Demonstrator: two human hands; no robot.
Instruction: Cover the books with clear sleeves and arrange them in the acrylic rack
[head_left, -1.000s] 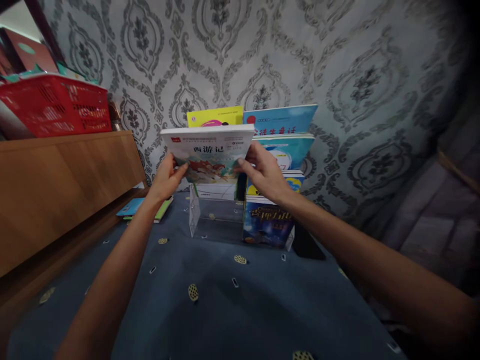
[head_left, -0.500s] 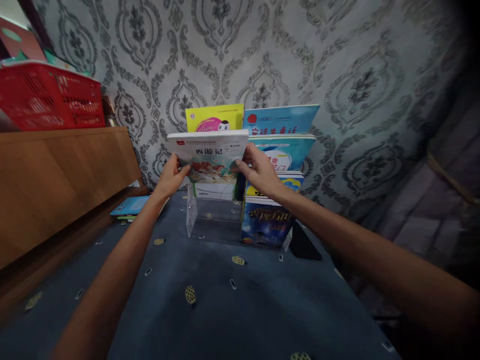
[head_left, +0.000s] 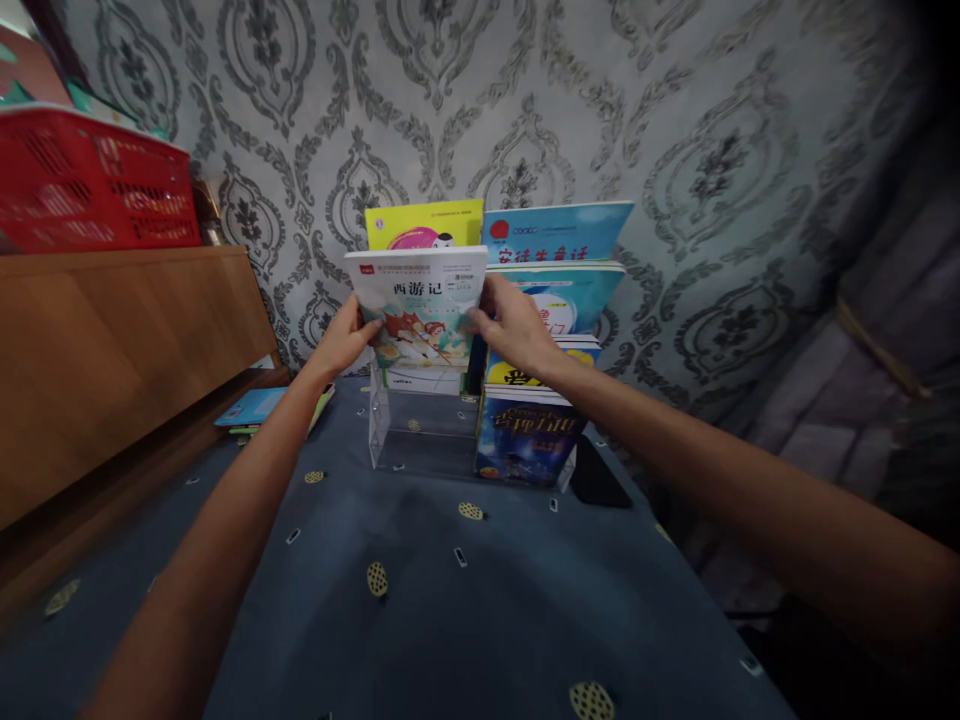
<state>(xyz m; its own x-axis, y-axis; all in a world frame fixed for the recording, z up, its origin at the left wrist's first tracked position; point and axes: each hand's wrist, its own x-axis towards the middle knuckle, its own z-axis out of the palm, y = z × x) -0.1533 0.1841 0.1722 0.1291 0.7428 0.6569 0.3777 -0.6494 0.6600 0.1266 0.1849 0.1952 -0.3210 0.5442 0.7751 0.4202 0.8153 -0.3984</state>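
Observation:
A white-topped picture book is held upright between my two hands, over the left half of a clear tiered book rack. My left hand grips its left edge, thumb on the cover. On the right edge, my right hand pinches it the same way, fingers partly hidden behind. A yellow book stands behind it. The rack's right half carries a blue book at the back, a teal book before it, then a yellow-and-blue book and a dark blue book in front.
On the left stands a wooden cabinet with a red basket on top. A small stack of books lies beside it on the dark patterned cloth. A flat black object rests right of the rack, and patterned wallpaper is behind.
The held book has become more upright, showing more of its cover, and its left edge has shifted slightly right. Both hands keep their hold. The whole view has shifted a little.

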